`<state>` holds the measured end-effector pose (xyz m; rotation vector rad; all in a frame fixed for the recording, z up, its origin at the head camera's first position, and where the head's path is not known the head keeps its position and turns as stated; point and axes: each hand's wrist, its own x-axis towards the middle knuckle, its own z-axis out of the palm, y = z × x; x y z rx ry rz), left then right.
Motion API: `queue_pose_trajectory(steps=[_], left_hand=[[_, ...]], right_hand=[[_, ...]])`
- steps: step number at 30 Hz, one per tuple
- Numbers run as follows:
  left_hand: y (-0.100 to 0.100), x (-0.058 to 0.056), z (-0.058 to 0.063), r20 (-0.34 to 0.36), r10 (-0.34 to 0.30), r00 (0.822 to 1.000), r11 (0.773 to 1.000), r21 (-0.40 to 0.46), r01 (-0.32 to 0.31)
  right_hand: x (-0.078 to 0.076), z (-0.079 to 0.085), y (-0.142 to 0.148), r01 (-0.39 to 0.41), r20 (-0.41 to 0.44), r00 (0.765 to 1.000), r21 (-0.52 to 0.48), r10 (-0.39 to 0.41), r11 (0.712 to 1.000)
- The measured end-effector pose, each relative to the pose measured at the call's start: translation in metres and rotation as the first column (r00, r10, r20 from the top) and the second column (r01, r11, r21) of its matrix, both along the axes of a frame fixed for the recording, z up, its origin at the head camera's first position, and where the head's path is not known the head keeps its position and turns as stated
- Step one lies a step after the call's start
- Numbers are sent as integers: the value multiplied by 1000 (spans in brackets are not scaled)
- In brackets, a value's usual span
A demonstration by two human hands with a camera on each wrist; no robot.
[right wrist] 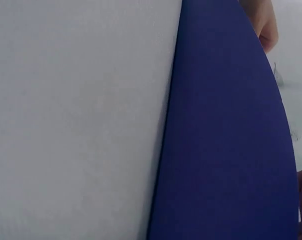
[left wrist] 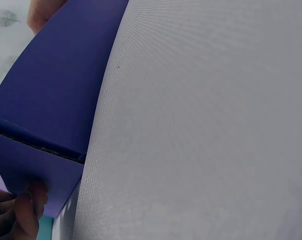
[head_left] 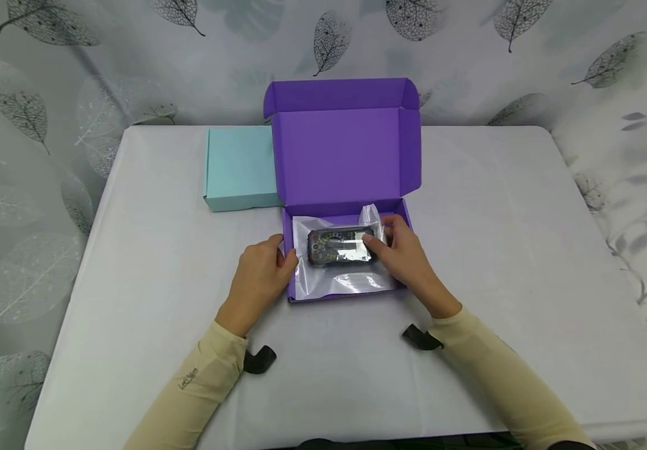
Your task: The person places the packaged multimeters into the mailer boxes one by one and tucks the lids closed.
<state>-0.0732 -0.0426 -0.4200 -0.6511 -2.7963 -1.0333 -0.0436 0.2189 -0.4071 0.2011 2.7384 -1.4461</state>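
A purple cardboard box (head_left: 346,156) stands with its lid raised at the back. Inside lies a silvery plastic bag (head_left: 323,284), and over it a dark phone (head_left: 331,245) with a shiny face. My left hand (head_left: 258,275) grips the box's left wall, thumb inside and fingers outside; in the left wrist view its fingertips (left wrist: 37,192) press the purple side. At the phone's right end is my right hand (head_left: 410,256), thumb on its face and fingers curled behind. The right wrist view mostly shows the box's front wall (right wrist: 226,125), with that hand only at the edge.
A closed mint-green box (head_left: 241,165) sits behind and left of the purple one, against its lid. Both stand on a table with a white cloth (head_left: 497,219). A leaf-printed curtain (head_left: 227,56) hangs behind the table. Black straps (head_left: 260,360) stick out from the sleeves.
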Motion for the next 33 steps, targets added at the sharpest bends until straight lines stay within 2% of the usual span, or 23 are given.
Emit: queue_pose_trajectory(steps=[3,6,8,10,13,19,22,25,28,30,33], left_hand=[[-1,0,0,-5,0,1000,1000,-1,0],[-1,0,0,-18,5,1000,1000,-6,-5],[-1,1,1,-22,7,1000,1000,-6,-7],[-1,1,1,-23,7,1000,1000,-2,-7],[0,2,2,-21,4,1000,1000,6,-3],[-1,2,4,22,-5,1000,1000,-7,5],[-4,1,8,69,-9,998,1000,-17,10],[-8,-4,15,94,-4,996,1000,-1,4],[-11,-12,23,54,12,998,1000,26,-13],[-10,-15,25,-14,12,1000,1000,16,-12],[-6,-14,25,-148,-39,988,995,-94,25]], right_hand=[[-1,0,-1,-57,-77,995,157,69,986],[0,-2,-4,-88,-166,974,347,153,934],[2,-4,-6,-67,-211,961,452,180,889],[5,-4,-8,-18,-249,953,518,171,855],[9,0,-6,2,-269,948,544,172,839],[10,15,12,-127,-197,946,507,258,853],[8,32,26,-137,-205,946,453,252,881],[1,53,44,-96,-260,941,413,218,906],[-9,71,60,-36,-295,941,395,164,918],[-12,77,67,-14,-312,938,398,150,917],[-13,74,66,-65,-324,921,417,215,907]])
